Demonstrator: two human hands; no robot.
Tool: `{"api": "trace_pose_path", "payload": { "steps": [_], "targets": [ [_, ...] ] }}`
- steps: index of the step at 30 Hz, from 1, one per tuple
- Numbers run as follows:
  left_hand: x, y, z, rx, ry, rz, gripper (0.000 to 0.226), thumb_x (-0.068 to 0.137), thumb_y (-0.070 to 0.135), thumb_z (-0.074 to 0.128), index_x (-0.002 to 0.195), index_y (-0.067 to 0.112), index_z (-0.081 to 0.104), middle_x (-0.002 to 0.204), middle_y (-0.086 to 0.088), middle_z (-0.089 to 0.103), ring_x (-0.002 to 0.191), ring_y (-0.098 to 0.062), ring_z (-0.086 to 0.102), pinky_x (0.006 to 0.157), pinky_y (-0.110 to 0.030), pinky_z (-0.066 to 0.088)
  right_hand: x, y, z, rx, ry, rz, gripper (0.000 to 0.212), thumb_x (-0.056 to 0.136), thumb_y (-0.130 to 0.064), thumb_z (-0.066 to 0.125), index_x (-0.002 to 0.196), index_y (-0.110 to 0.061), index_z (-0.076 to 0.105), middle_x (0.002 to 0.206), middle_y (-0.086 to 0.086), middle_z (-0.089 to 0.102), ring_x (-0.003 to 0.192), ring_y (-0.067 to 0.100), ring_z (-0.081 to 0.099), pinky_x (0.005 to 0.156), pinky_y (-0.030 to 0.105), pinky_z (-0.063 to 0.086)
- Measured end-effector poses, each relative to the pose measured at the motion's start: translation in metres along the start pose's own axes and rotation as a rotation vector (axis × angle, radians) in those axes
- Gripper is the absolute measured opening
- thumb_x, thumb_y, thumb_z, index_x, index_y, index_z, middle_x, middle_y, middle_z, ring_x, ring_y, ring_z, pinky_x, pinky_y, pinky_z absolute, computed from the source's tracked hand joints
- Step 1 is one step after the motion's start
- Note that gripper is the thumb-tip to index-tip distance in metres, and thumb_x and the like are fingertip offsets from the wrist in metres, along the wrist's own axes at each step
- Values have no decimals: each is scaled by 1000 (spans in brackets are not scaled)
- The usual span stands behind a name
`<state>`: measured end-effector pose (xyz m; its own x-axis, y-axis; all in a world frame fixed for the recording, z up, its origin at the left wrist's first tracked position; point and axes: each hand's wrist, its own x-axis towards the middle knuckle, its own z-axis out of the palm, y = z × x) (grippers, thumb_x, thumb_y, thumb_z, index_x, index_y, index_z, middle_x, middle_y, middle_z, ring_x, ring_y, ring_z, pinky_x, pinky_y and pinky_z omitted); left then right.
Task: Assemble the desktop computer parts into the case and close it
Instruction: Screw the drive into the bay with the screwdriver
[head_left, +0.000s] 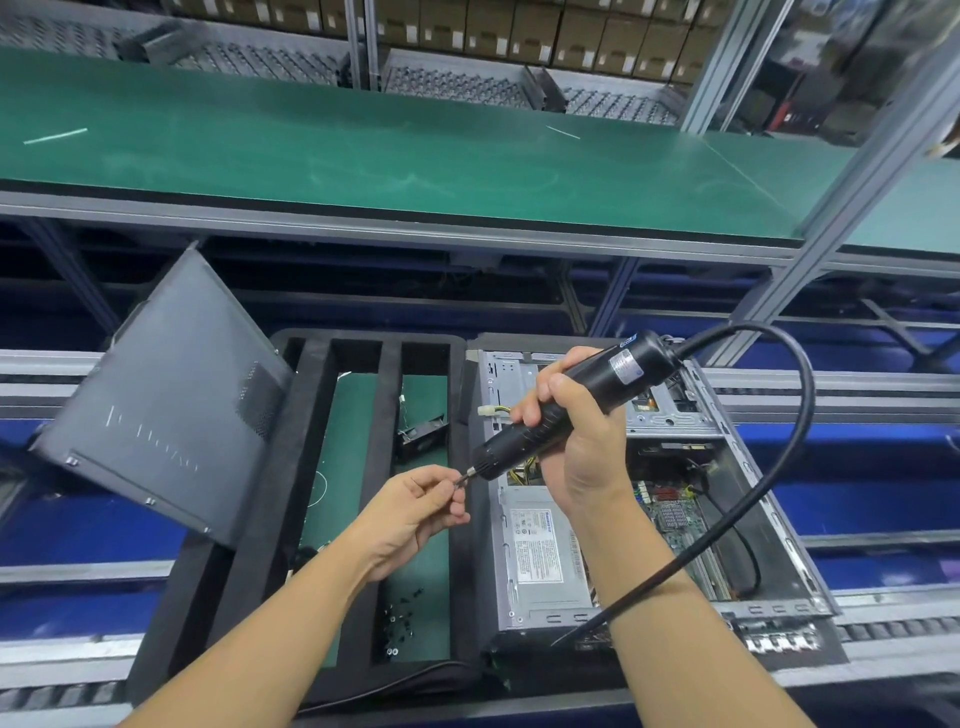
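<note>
The right hand (571, 447) was wrapped fully round the electric screwdriver (506, 452), tilting it so the bit (467, 474) pointed toward eight o'clock. There the left hand (415, 512) pinched the bit with thumb and fingertips, apparently to seat a screw too small to make out. The open case (769, 609) lay on its side at four o'clock, its power supply (540, 551) reachable from above. The side panel (166, 410) leaned aside at nine o'clock, and loose screws (400, 621) sat handy in the foam tray (376, 441) at six.
</note>
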<state>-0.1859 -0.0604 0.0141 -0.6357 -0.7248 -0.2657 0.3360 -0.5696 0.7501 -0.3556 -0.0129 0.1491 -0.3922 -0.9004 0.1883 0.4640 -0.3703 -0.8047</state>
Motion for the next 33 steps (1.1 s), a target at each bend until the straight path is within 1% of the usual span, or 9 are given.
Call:
{"api": "trace_pose_path", "payload": {
  "steps": [4, 8, 14, 17, 21, 24, 26, 29, 33],
  "targets": [
    [-1, 1, 3, 40, -10, -7, 11, 89, 8, 62, 92, 3, 71, 78, -11, 62, 66, -16, 61, 74, -30, 59, -1, 0, -3, -6, -12, 11, 22, 75, -10, 70, 91, -19, 57, 71, 4, 54, 54, 20, 52, 64, 36, 53],
    [-2, 1, 6, 94, 12, 18, 9, 83, 7, 67, 87, 4, 75, 75, -13, 63, 63, -18, 61, 72, -32, 59, -3, -1, -6, -38, -21, -11, 20, 81, -4, 65, 91, -20, 59, 72, 4, 54, 54, 20, 52, 65, 37, 53],
    [2, 5, 15, 151, 95, 79, 9, 73, 1, 74, 82, 0, 76, 78, -21, 69, 66, -24, 67, 70, -33, 59, -7, -7, -4, -115, -75, -68, 28, 85, 4, 56, 89, -24, 60, 69, 4, 55, 54, 20, 52, 65, 37, 54],
    [1, 6, 22, 155, 112, 82, 7, 72, 1, 73, 77, 4, 77, 76, -20, 69, 64, -23, 67, 68, -32, 59, -9, -11, -1, -127, -79, -67, 30, 85, 3, 55, 87, -26, 60, 66, 3, 54, 53, 20, 51, 65, 37, 52],
    [2, 7, 32, 116, 80, 88, 5, 76, -2, 70, 79, 1, 74, 74, -20, 67, 63, -24, 66, 67, -33, 60, -8, -19, -3, -107, -27, -85, 21, 84, 3, 53, 94, -14, 50, 67, 3, 53, 53, 21, 48, 65, 37, 50],
    [7, 15, 46, 374, 46, 145, 13, 82, -8, 71, 81, 4, 71, 74, -21, 70, 69, -28, 69, 70, -32, 59, -6, -30, -7, -99, 1, -104, 21, 82, 3, 54, 95, -13, 48, 69, 5, 50, 50, 21, 46, 64, 37, 46],
    [13, 22, 59, 579, 14, 212, 14, 80, -5, 76, 84, 8, 71, 80, -15, 73, 76, -26, 72, 72, -28, 58, -4, -38, -11, -120, 8, -136, 20, 83, 2, 54, 92, -15, 50, 69, 6, 49, 51, 22, 46, 64, 39, 45],
    [25, 31, 84, 880, -69, 328, 21, 77, 3, 81, 88, 19, 73, 83, 1, 76, 81, -14, 73, 79, -23, 55, -3, -53, -18, -191, 35, -170, 19, 84, 1, 55, 91, -16, 51, 71, 6, 51, 50, 21, 47, 62, 37, 45],
    [43, 31, 123, 1052, -177, 412, 18, 77, 6, 82, 89, 18, 74, 76, 14, 74, 71, 3, 68, 67, -7, 47, 5, -78, -36, -266, 55, -248, 23, 86, 0, 57, 91, -23, 58, 74, 2, 56, 51, 22, 48, 61, 36, 45]
  ]
}}
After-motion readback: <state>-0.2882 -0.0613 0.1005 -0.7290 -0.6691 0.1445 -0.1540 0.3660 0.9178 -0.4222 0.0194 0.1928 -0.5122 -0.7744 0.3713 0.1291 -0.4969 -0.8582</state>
